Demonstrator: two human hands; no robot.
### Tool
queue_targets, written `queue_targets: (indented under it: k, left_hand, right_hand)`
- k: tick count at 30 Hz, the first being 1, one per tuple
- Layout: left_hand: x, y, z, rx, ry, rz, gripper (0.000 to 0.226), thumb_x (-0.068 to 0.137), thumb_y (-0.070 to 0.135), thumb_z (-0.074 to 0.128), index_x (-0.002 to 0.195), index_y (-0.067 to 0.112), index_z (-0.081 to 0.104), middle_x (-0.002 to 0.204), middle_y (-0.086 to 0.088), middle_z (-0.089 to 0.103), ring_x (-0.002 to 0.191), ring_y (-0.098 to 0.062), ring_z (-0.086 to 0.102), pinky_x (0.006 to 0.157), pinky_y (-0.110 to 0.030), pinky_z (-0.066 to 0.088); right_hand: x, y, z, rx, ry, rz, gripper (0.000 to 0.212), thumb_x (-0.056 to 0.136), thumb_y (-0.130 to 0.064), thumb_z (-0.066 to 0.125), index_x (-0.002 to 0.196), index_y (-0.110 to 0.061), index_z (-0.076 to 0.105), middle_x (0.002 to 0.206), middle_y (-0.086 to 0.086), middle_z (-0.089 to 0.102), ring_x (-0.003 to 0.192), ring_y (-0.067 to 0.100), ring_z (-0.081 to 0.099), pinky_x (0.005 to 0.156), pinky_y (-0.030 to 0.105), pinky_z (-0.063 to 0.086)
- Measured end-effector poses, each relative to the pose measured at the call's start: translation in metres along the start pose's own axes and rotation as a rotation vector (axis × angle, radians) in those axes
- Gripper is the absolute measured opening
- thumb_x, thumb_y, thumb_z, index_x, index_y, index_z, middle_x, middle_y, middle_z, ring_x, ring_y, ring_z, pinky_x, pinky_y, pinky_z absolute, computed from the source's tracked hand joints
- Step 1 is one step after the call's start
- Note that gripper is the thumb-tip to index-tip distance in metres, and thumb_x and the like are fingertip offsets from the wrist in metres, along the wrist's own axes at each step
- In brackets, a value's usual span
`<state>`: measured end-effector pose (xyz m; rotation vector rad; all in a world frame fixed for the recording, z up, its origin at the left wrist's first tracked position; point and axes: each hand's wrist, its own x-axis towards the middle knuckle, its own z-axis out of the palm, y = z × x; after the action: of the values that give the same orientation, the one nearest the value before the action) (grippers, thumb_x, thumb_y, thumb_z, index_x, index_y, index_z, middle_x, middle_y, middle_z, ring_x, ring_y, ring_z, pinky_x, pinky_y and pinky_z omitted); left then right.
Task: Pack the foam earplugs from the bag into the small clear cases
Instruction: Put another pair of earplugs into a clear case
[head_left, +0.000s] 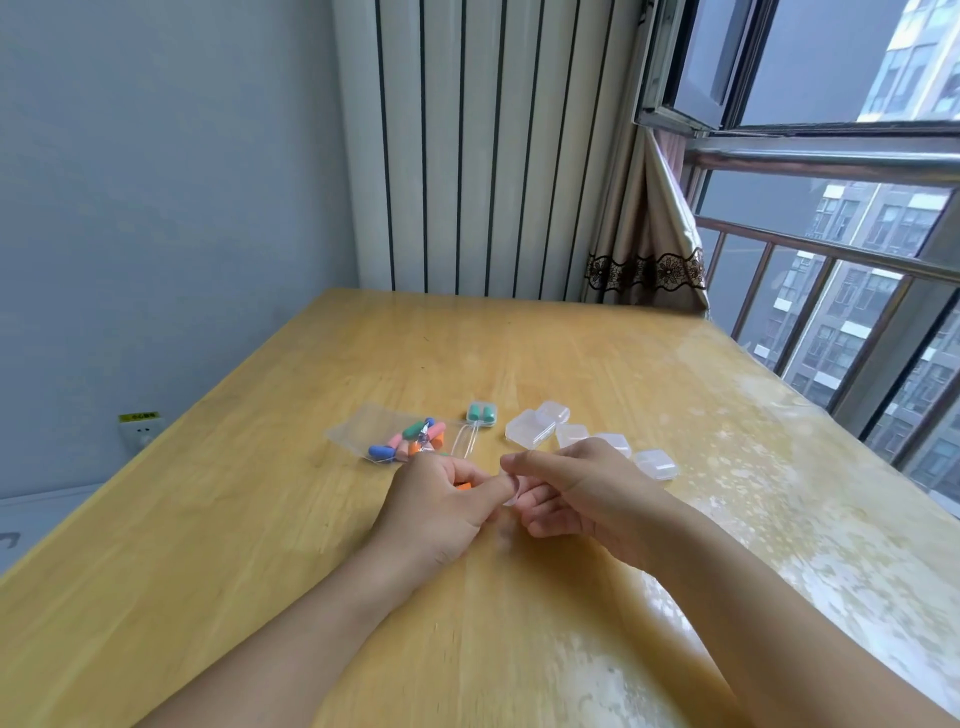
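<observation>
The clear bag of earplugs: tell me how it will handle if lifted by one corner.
The clear bag looks thin and lies flat, so it would probably flop. Its earplugs are small foam, likely light, and may slide toward the low end or spill from the mouth.

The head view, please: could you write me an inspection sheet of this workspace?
Surface: wooden table, glossy near the window.
Job's things: bag of mixed-colour earplugs; one case with green plugs; empty clear cases in a cluster.
Clutter: nothing seen.
Hands: left hand holds an orange earplug; right hand pinches a clear case.
Cables: nothing seen.
Surroundings: radiator, curtain, open window, wall socket.
</observation>
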<state>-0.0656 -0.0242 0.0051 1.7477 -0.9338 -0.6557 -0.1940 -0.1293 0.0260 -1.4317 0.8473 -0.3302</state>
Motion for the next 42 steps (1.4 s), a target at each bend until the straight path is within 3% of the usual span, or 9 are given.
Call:
queue_targets:
  k: [9,18,22,25,30,34,36,39,42]
  left_hand:
    - [0.001,-0.001,-0.004,0.099,-0.145,0.055,0.039,0.096,0.028,0.064,0.073,-0.003,0.073,0.031,0.012,0.041,0.030,-0.002,0.033,0.040,-0.014,0.025]
    - [0.000,-0.003,-0.006,0.152,-0.159,0.090,0.037,0.094,0.019,0.059,0.064,0.002,0.071,0.033,0.010,0.039,0.032,-0.004,0.029,0.040,-0.017,0.024]
    - [0.004,-0.004,-0.010,0.073,-0.174,0.031,0.039,0.094,0.018,0.056,0.057,0.016,0.069,0.045,0.000,0.041,0.041,-0.013,0.030,0.043,-0.022,0.023]
    - [0.005,-0.003,-0.008,-0.093,-0.141,-0.068,0.034,0.097,0.013,0.052,0.072,-0.001,0.070,0.065,-0.015,0.050,0.045,-0.015,0.029,0.039,-0.018,0.022]
    - [0.007,-0.004,-0.008,-0.024,-0.106,-0.117,0.027,0.090,0.016,0.065,0.065,0.005,0.068,0.061,-0.010,0.047,0.043,-0.013,0.031,0.041,-0.019,0.024]
    - [0.004,-0.004,-0.006,0.056,-0.002,-0.062,0.011,0.079,0.018,0.080,0.080,0.008,0.077,0.062,0.005,0.053,0.048,0.004,0.049,0.044,-0.013,0.037]
    - [0.006,-0.003,-0.007,-0.108,-0.008,-0.125,0.020,0.081,0.025,0.081,0.083,0.006,0.075,0.065,0.003,0.054,0.046,-0.002,0.044,0.044,-0.015,0.035]
    - [0.008,0.006,-0.014,-0.625,-0.120,-0.307,0.048,0.095,0.044,0.062,0.101,-0.003,0.072,0.074,-0.006,0.063,0.054,-0.009,0.049,0.045,-0.018,0.043]
    - [0.005,0.013,-0.022,-0.979,-0.258,-0.385,0.071,0.101,0.055,0.042,0.119,-0.010,0.065,0.108,-0.021,0.070,0.081,-0.019,0.065,0.075,-0.028,0.056]
  right_hand:
    - [-0.003,-0.001,-0.002,-0.135,-0.037,-0.047,0.046,0.092,-0.024,0.073,0.099,0.020,0.066,0.077,0.022,0.067,0.058,0.023,0.069,0.060,0.029,0.060]
    - [-0.002,0.002,-0.005,-0.251,-0.084,-0.098,0.033,0.095,-0.015,0.064,0.092,0.017,0.068,0.072,0.018,0.069,0.061,0.023,0.070,0.060,0.029,0.060]
    - [-0.003,0.001,-0.011,-0.282,-0.094,-0.088,0.025,0.094,-0.006,0.056,0.094,0.014,0.071,0.075,0.019,0.070,0.065,0.025,0.072,0.066,0.030,0.061]
    - [0.000,-0.002,-0.024,-0.261,-0.026,-0.092,0.023,0.096,-0.005,0.057,0.099,0.009,0.074,0.086,0.026,0.073,0.065,0.025,0.073,0.066,0.030,0.062]
    - [0.004,-0.002,-0.038,-0.273,0.046,-0.148,0.012,0.093,-0.005,0.068,0.097,0.003,0.077,0.074,0.016,0.069,0.054,0.017,0.062,0.053,0.025,0.055]
    - [0.009,0.004,-0.038,-0.427,0.110,-0.217,0.014,0.093,-0.005,0.066,0.096,-0.009,0.079,0.074,0.017,0.068,0.056,0.018,0.060,0.049,0.026,0.052]
    - [0.012,0.008,-0.036,-0.489,0.119,-0.239,0.012,0.092,-0.010,0.069,0.098,-0.014,0.079,0.080,0.017,0.071,0.058,0.021,0.061,0.049,0.027,0.051]
    - [0.013,0.005,-0.036,-0.583,0.219,-0.325,0.016,0.092,-0.029,0.074,0.106,-0.023,0.077,0.097,-0.002,0.073,0.057,0.012,0.060,0.049,0.017,0.043]
    - [0.000,-0.008,-0.035,-0.687,0.412,-0.589,0.020,0.087,-0.038,0.076,0.105,-0.029,0.077,0.098,-0.010,0.071,0.062,0.005,0.058,0.054,0.013,0.040]
